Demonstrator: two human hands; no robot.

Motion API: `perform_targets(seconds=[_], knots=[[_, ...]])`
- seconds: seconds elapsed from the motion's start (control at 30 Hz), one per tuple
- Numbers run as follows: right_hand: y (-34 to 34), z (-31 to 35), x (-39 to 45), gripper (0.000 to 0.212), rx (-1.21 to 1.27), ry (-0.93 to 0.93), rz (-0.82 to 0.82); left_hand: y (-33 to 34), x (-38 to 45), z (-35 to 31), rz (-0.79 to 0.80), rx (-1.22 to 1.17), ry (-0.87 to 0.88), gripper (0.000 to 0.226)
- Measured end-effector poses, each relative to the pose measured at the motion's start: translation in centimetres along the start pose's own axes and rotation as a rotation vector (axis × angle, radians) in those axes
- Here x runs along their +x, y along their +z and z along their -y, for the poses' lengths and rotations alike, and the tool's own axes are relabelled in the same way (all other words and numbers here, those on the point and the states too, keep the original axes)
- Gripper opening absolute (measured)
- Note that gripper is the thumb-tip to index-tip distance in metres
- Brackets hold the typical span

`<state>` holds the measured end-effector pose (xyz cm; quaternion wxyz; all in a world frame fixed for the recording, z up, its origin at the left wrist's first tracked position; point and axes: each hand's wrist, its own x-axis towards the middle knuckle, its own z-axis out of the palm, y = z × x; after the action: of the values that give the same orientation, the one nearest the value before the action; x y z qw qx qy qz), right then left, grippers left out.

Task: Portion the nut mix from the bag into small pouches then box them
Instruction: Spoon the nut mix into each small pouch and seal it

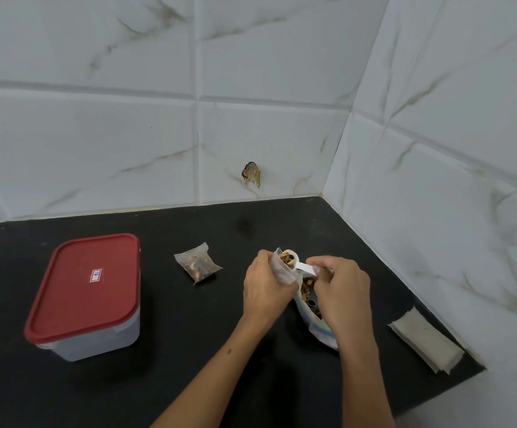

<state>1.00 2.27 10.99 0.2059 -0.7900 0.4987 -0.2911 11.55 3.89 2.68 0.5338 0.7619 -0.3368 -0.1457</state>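
Left hand (266, 285) grips small pouch (282, 267) upright, right hand (342, 288) pinches white scoop (294, 261) tipped into its mouth just left, nut bag (316, 322) under right hand, box (87, 295) far left.

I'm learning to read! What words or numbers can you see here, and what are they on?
Sticker on the red lid of the box: one mark, maybe a "6" or "9", too blurred to be sure.
Nut mix bag: no print readable.
Filled pouch and empty pouches: no writing.
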Motion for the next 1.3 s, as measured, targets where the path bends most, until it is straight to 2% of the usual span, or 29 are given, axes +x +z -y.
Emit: perform_targets(seconds=[0.07,0.13,0.2,0.33,0.47,0.53,0.63,0.8,0.9,1.0,1.1,1.2,1.3], knots=[[-0.2,0.6,0.3,0.028,-0.162,-0.094,0.098,-0.2,0.0,-0.1,0.02,-0.024,-0.016,0.036],[-0.5,1.5,0.8,0.032,-0.341,-0.167,0.279,-0.4,0.0,-0.3,0.02,-0.072,-0.053,0.036],[-0.2,1.7,1.3,0.036,-0.365,-0.209,0.314,-0.6,0.1,-0.4,0.021,-0.115,-0.07,0.038],[0.9,1.0,1.0,0.034,-0.342,-0.256,0.19,-1.2,0.3,-0.5,0.014,-0.155,-0.073,0.042],[1.4,0.9,0.4,0.023,-0.106,-0.447,-0.193,-1.6,0.5,-0.8,-0.002,-0.162,-0.071,0.045],[1.4,0.6,0.1,0.021,-0.106,-0.481,-0.203,-1.7,0.5,-0.9,0.003,-0.163,-0.076,0.045],[1.2,0.4,0.3,0.016,-0.031,-0.378,-0.161,-1.8,0.3,-0.9,0.017,-0.156,-0.082,0.043],[0.7,-0.2,-0.2,0.023,0.189,-0.177,-0.106,-1.9,-0.3,-0.7,-0.003,-0.145,-0.085,0.041],[0.3,-0.8,-0.5,0.025,0.322,-0.094,-0.022,-2.0,-1.0,-0.5,-0.008,-0.162,-0.103,0.04],[0.3,-1.3,-1.1,0.022,0.336,-0.073,0.039,-2.0,-1.7,-0.4,0.005,-0.143,-0.113,0.04],[0.5,-1.7,-1.6,0.024,0.428,-0.002,0.011,-1.9,-2.4,-0.2,0.006,-0.148,-0.112,0.039],[0.6,-2.5,-1.7,0.025,0.671,0.222,-0.089,-1.8,-3.1,0.1,0.006,-0.128,-0.112,0.038],[0.9,-4.4,-1.3,0.028,0.658,0.393,-0.121,-1.4,-3.7,0.5,0.032,-0.13,-0.13,0.037]])
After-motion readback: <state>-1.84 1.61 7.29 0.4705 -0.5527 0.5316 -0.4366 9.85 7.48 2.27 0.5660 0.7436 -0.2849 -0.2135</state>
